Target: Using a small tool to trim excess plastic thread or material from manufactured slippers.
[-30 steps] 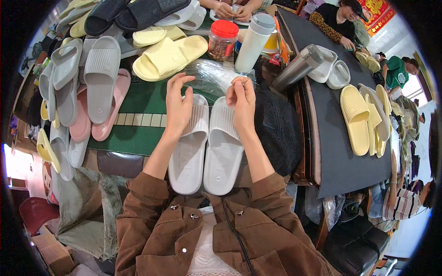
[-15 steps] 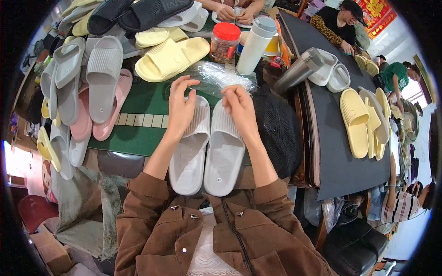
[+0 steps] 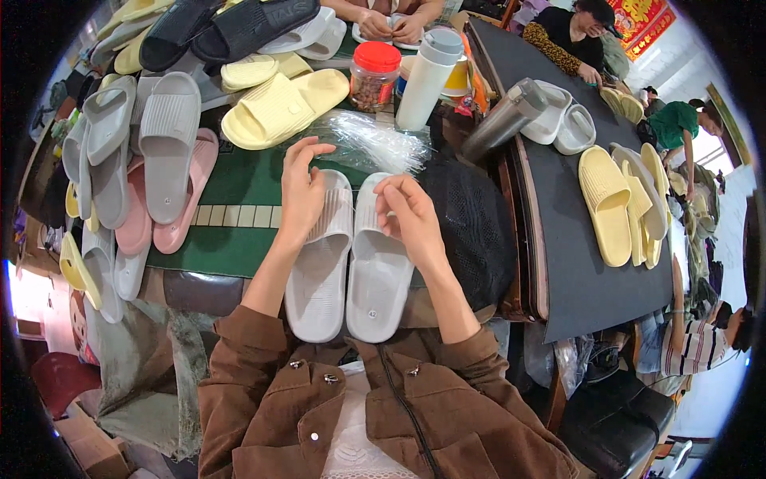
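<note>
Left hand (image 3: 302, 195) open, right hand (image 3: 411, 217) loosely curled, resting on grey slippers (image 3: 347, 255).

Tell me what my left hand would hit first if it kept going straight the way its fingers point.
The left hand rests on the left grey slipper, fingers pointing away from you. Straight on, it would probably meet the bundle of clear plastic strips first, then the pale yellow slipper; depth is hard to judge.

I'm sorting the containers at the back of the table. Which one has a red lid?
The short clear jar left of the tall white bottle; the bottle's lid is white, and the steel flask beside them is all metal.
</note>
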### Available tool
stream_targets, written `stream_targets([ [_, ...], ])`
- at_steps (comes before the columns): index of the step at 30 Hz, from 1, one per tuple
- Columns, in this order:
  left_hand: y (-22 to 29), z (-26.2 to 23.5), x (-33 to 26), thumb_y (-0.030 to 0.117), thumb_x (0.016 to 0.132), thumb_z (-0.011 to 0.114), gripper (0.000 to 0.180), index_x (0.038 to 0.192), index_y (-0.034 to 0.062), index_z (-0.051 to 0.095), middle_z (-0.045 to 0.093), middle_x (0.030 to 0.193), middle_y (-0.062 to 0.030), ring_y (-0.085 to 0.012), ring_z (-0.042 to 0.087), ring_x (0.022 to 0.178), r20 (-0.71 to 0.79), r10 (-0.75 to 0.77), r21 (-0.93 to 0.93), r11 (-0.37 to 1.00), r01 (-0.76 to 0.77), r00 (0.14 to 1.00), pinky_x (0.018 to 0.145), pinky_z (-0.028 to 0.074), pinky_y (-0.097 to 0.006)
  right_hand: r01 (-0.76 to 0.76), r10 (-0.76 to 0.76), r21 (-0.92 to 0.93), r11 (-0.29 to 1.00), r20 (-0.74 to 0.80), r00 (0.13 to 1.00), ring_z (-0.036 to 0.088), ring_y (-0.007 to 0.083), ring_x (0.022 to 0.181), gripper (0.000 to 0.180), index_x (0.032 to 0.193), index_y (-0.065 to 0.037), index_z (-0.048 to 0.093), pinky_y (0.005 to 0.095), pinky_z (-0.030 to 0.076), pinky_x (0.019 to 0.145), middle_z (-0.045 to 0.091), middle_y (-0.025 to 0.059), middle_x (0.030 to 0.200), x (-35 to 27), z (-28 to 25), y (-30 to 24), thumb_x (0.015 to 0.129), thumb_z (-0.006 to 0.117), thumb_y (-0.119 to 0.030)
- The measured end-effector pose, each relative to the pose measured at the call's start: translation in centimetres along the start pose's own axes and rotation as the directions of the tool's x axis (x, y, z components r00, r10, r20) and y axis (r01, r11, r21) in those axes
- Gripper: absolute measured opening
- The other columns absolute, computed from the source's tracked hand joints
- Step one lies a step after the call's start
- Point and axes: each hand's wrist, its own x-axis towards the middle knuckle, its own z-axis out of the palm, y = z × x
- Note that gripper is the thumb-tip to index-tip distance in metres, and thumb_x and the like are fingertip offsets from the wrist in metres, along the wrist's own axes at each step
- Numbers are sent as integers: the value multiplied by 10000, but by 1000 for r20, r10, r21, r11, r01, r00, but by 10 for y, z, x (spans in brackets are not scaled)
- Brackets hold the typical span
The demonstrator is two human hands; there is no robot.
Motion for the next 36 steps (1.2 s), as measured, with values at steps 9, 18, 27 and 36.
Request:
stream_targets([
  [9, 4, 0, 3, -79, 813, 465, 300, 1039, 27, 633, 549, 1180, -113, -232, 562, 1058, 66, -72, -73, 994, 76, 995, 790, 467, -300, 198, -187, 190, 962, -77, 979, 505, 86, 647, 140, 990, -47, 531, 223, 446, 512, 522, 20, 791, -39, -9, -35, 996, 438, -150],
  [18, -1, 3, 2, -27, 870, 479, 213, 1011, 0, 637, 591, 1089, -115, -217, 603, 967, 72, -27, -172, 984, 39, 997, 814, 492, -316, 678, -710, -213, 703, -158, 686, 527, 122, 760, 131, 968, 0, 518, 316, 479, 803, 545, 79, 891, -52, -11, -49, 976, 403, -62],
  [27, 4, -2, 13, 50, 880, 513, 173, 985, -1, 640, 623, 962, -139, -243, 612, 910, 314, -102, -62, 990, 128, 944, 793, 485, -331, 338, -397, -377, 862, -89, 913, 556, 94, 767, 119, 958, 9, 576, 233, 460, 722, 608, 44, 902, -47, -4, -9, 958, 464, -31],
  [36, -9, 19, 19, 107, 801, 562, 129, 805, 5, 640, 573, 904, -176, -341, 585, 907, 602, 80, 339, 875, -345, 794, 782, 463, -423, 274, -335, -537, 798, -16, 942, 549, 98, 678, 89, 961, 14, 585, 235, 470, 635, 616, 70, 975, -40, -1, 6, 917, 508, 2],
])
